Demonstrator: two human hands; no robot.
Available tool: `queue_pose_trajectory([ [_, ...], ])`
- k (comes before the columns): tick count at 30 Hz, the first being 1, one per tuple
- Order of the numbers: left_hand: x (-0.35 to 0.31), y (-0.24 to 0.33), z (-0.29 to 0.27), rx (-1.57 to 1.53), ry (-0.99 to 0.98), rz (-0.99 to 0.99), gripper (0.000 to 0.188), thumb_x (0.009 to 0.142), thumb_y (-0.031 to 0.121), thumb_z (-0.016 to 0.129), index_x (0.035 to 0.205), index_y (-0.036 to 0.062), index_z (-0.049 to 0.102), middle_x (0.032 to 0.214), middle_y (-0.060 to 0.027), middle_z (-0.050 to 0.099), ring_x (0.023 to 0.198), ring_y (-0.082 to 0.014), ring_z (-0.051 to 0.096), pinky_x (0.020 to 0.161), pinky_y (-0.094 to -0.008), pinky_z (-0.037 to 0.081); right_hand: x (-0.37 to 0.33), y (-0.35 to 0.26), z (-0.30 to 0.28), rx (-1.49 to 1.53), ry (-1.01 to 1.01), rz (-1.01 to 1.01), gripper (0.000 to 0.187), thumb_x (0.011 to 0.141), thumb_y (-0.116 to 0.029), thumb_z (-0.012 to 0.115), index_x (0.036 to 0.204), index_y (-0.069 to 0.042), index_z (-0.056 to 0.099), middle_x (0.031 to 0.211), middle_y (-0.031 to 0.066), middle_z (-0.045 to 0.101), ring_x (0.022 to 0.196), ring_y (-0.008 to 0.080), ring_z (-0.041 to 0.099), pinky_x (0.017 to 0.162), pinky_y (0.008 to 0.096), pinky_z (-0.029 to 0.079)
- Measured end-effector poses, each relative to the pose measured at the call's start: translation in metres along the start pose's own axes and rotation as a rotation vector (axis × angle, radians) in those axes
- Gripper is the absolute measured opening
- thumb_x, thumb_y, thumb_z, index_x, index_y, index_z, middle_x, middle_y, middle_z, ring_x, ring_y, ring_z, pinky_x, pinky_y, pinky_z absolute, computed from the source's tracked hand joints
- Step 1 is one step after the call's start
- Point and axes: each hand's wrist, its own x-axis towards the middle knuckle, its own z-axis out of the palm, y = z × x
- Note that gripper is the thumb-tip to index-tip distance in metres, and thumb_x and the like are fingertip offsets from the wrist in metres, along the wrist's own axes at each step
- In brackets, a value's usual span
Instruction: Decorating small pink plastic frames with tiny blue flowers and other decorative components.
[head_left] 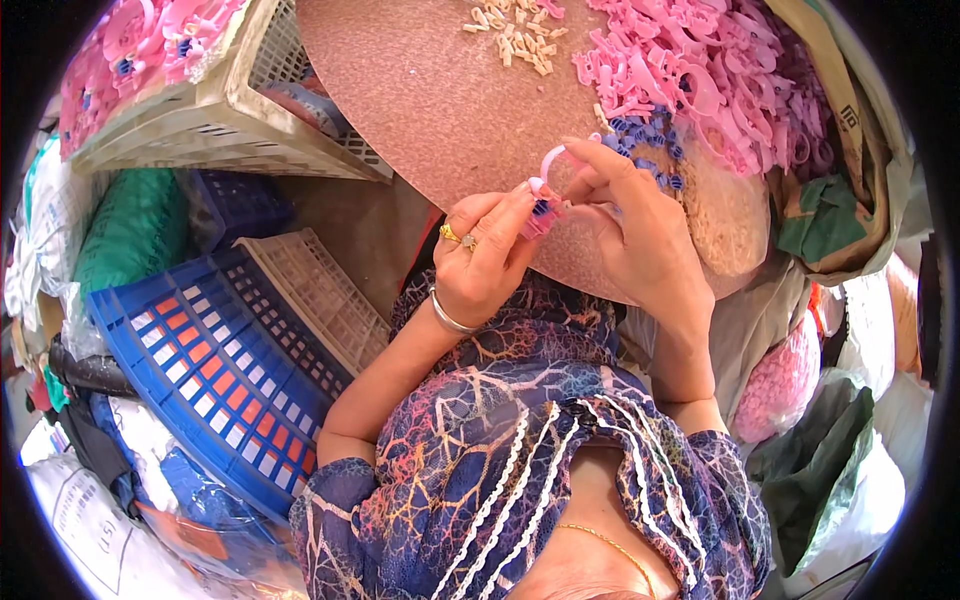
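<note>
My left hand [482,250], wearing rings and a bangle, pinches a small pink plastic piece [536,224] with a dark blue insert, just over the near edge of the round table [430,110]. A thin curved pink band [548,160] rises from this piece. My right hand [640,215] is closed at the band's far end, its forefinger bent against it; the thumb side is partly hidden. Just beyond that hand lie small blue plastic parts [660,140]. Farther back is a large heap of loose pink plastic parts [715,80].
Small cream pieces [520,45] lie at the table's far side. A clear bag of tan parts [735,225] rests by the right edge. At left stand a cream crate [215,115] heaped with pink parts and a blue basket [225,370]. Bags [780,385] crowd the right.
</note>
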Motion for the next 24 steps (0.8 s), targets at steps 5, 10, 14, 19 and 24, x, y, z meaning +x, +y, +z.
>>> queue_pose_trajectory([
  [5, 0.001, 0.003, -0.001, -0.014, 0.042, -0.056, 0.056, 0.064, -0.006, 0.085, 0.117, -0.0012, 0.066, 0.108, -0.0114, 0.072, 0.089, -0.0246, 0.069, 0.074, -0.0321, 0.056, -0.002, 0.005, 0.01, -0.133, 0.055, -0.055, 0.048, 0.082, -0.003, 0.069, 0.128, -0.009, 0.059, 0.091, 0.0066, 0.068, 0.087, 0.023, 0.064, 0.088, 0.0347, 0.041],
  [10, 0.001, 0.003, -0.001, 0.0, 0.059, -0.059, 0.055, 0.064, -0.006, 0.085, 0.115, -0.0024, 0.066, 0.108, -0.0126, 0.072, 0.089, -0.0252, 0.069, 0.074, -0.0323, 0.056, -0.004, 0.003, 0.016, -0.379, 0.222, -0.159, 0.041, 0.08, -0.005, 0.071, 0.12, -0.014, 0.066, 0.086, -0.0015, 0.069, 0.092, 0.0175, 0.062, 0.092, 0.038, 0.036],
  [14, 0.002, 0.002, -0.001, -0.005, 0.066, -0.021, 0.053, 0.067, -0.006, 0.083, 0.116, -0.0024, 0.065, 0.106, -0.0129, 0.073, 0.086, -0.0247, 0.068, 0.072, -0.0327, 0.055, -0.005, 0.008, 0.019, -0.388, 0.229, -0.215, 0.04, 0.078, -0.007, 0.073, 0.118, -0.015, 0.068, 0.087, -0.0028, 0.07, 0.095, 0.0181, 0.062, 0.091, 0.0369, 0.036],
  [19, 0.003, 0.003, -0.004, 0.002, 0.075, -0.043, 0.052, 0.068, -0.005, 0.083, 0.116, -0.0021, 0.064, 0.107, -0.0133, 0.073, 0.086, -0.0246, 0.068, 0.072, -0.0324, 0.055, -0.007, 0.002, 0.018, -0.313, 0.326, -0.16, 0.044, 0.075, -0.009, 0.078, 0.118, -0.015, 0.069, 0.091, -0.0032, 0.072, 0.092, 0.0169, 0.062, 0.088, 0.035, 0.035],
  [24, 0.004, 0.003, -0.003, 0.022, 0.099, -0.007, 0.051, 0.068, -0.006, 0.083, 0.115, -0.0013, 0.065, 0.108, -0.0135, 0.073, 0.087, -0.0242, 0.068, 0.071, -0.0322, 0.055, -0.013, -0.008, 0.021, -0.248, 0.314, -0.032, 0.047, 0.075, -0.009, 0.081, 0.119, -0.011, 0.067, 0.085, -0.0029, 0.071, 0.085, 0.0144, 0.063, 0.09, 0.0333, 0.037],
])
